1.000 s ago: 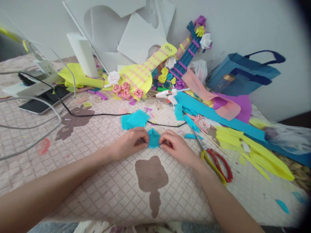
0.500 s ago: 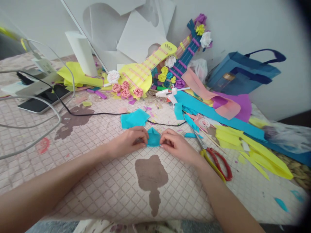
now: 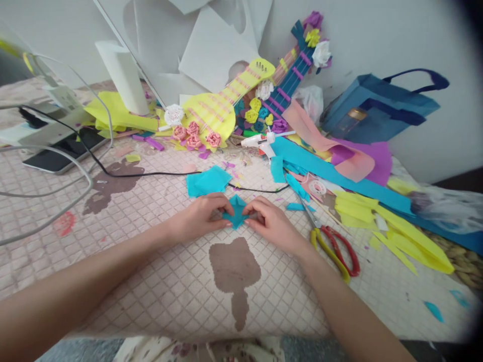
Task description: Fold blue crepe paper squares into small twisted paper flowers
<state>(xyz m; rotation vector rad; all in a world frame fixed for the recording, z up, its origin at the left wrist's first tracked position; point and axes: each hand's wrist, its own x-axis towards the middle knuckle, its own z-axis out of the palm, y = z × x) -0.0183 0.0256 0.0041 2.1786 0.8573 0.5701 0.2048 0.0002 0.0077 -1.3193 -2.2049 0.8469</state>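
A small piece of blue crepe paper (image 3: 236,211) is held low over the quilted cloth between my two hands, its sides drawn inward and a point at the top. My left hand (image 3: 207,216) pinches its left edge between thumb and fingers. On the opposite edge, my right hand (image 3: 268,217) pinches in the same way. Just beyond my left hand lie several flat blue paper pieces (image 3: 209,181). Scissors (image 3: 334,251) with one red and one yellow handle rest to the right of my right hand, their blades pointing away from me.
A white glue gun (image 3: 260,143) stands behind the hands, with a black cord (image 3: 162,174) crossing the table. Paper-covered yellow (image 3: 211,118) and blue (image 3: 289,85) guitars lean at the back. Yellow paper strips (image 3: 396,231) and a blue bag (image 3: 377,108) are on the right, a power strip (image 3: 37,128) left.
Both hands have moved slightly closer together. The blue paper between them has gone from fairly flat to folded inward, with a pointed lower end. The view has shifted slightly.
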